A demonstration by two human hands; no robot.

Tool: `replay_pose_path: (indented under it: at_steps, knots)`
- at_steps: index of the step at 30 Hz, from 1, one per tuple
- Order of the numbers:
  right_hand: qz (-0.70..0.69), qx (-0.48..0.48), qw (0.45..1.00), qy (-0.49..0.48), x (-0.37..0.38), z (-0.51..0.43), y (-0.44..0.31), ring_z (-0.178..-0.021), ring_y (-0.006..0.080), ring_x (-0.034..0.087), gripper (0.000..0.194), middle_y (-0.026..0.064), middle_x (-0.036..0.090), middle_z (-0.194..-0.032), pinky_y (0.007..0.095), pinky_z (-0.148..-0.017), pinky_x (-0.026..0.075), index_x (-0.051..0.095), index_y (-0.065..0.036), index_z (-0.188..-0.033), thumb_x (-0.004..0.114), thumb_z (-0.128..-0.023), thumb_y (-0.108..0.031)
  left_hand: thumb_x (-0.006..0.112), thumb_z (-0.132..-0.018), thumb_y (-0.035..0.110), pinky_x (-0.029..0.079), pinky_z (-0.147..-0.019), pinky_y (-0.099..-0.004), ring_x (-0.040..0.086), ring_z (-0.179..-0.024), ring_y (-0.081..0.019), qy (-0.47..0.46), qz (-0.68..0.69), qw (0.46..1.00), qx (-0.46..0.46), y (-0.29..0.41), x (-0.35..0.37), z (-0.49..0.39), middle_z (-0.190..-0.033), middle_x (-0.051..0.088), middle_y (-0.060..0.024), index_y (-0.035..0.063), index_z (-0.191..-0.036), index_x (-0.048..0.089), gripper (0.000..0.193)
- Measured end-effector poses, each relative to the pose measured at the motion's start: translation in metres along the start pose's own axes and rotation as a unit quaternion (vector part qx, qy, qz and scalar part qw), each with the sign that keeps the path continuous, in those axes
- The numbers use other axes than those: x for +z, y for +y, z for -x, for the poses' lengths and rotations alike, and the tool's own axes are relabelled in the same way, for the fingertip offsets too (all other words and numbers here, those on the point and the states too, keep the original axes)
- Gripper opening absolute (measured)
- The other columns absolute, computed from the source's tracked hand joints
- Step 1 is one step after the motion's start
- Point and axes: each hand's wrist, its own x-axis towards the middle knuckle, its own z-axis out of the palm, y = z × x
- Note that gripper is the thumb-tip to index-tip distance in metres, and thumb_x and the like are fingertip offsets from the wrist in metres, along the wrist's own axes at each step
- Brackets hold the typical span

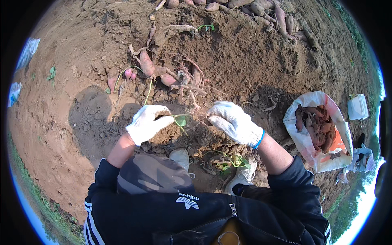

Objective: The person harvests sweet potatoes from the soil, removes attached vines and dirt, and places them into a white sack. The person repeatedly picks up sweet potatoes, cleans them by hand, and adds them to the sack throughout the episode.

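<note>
My left hand (150, 123), in a white knit glove, pinches a green vine stem (179, 115) with a leaf hanging from it. Facing it, my right hand (234, 122), gloved in white with a blue cuff edge, has its fingers closed at the thin roots (200, 116) joined to that stem. Whatever lies inside the right fingers is hidden. Just beyond the hands, a cluster of pink sweet potatoes (147, 63) with tangled roots rests on the loose soil. Two small pink tubers (130, 73) lie at its left.
An open woven sack (345, 134) holding sweet potatoes stands at the right, with a white plastic container (357, 107) beyond it. More sweet potatoes (280, 18) are heaped at the top. My shoes (245, 174) are on the soil near leafy cuttings (239, 160).
</note>
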Motion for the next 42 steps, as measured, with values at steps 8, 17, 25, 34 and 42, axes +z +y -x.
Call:
replay_pose_path:
  at_steps: [8,17,25,34,42]
  knots:
    - [0.21,0.039,0.977,-0.017,0.073,-0.018,-0.033,-0.079,0.0381,0.069,0.02,0.0186,0.069,-0.08,0.0504,-0.068,0.054,0.071,-0.006,-0.095,0.064,-0.092,-0.026,0.067,-0.095,0.038,0.054,-0.083,-0.0437,0.068,-0.098,-0.0331,-0.084,-0.225,0.97,0.032,0.011,0.016,0.002,-0.104,0.071,-0.0139,0.0077,-0.116,0.069,0.037]
    - [-0.233,0.394,0.86,0.224,-0.023,-0.023,0.075,-0.06,0.0096,0.052,0.038,0.0009,0.064,-0.084,0.0274,-0.058,0.049,0.068,-0.001,-0.117,0.063,-0.099,-0.035,0.069,-0.094,0.044,0.052,-0.088,-0.0416,0.07,-0.098,-0.031,-0.223,-0.115,0.967,-0.048,-0.017,-0.018,0.001,-0.11,0.074,-0.0105,0.0097,-0.113,0.072,0.039]
    - [-0.295,0.356,0.876,0.141,0.009,-0.024,0.031,-0.065,0.007,0.054,0.037,-0.0011,0.064,-0.09,0.025,-0.054,0.046,0.067,-0.004,-0.119,0.068,-0.098,-0.035,0.057,-0.096,0.049,0.047,-0.103,-0.0456,0.059,-0.121,-0.0345,0.136,-0.463,0.838,-0.255,-0.109,-0.081,-0.172,-0.131,0.064,-0.0151,0.0123,-0.133,0.06,0.053]
    - [-0.123,0.198,0.961,0.146,0.012,-0.05,0.024,-0.118,0.0278,0.065,0.07,0.0168,0.068,-0.125,0.0378,-0.104,0.049,0.061,-0.002,-0.133,0.084,-0.08,-0.042,0.054,-0.099,0.039,0.05,-0.086,-0.0464,0.065,-0.095,-0.0406,0.188,-0.047,0.976,-0.098,-0.034,-0.068,-0.12,-0.097,0.069,-0.021,0.0043,-0.095,0.069,0.038]
    - [-0.058,0.158,0.974,0.151,0.016,-0.083,-0.012,-0.104,0.0367,0.07,0.066,0.0165,0.073,-0.111,0.0435,-0.09,0.056,0.066,-0.013,-0.128,0.081,-0.074,-0.047,0.064,-0.1,0.019,0.058,-0.082,-0.0303,0.067,-0.11,-0.0151,-0.078,0.432,0.896,0.066,0.035,-0.042,-0.076,-0.121,0.069,-0.0121,0.0007,-0.134,0.059,0.04]
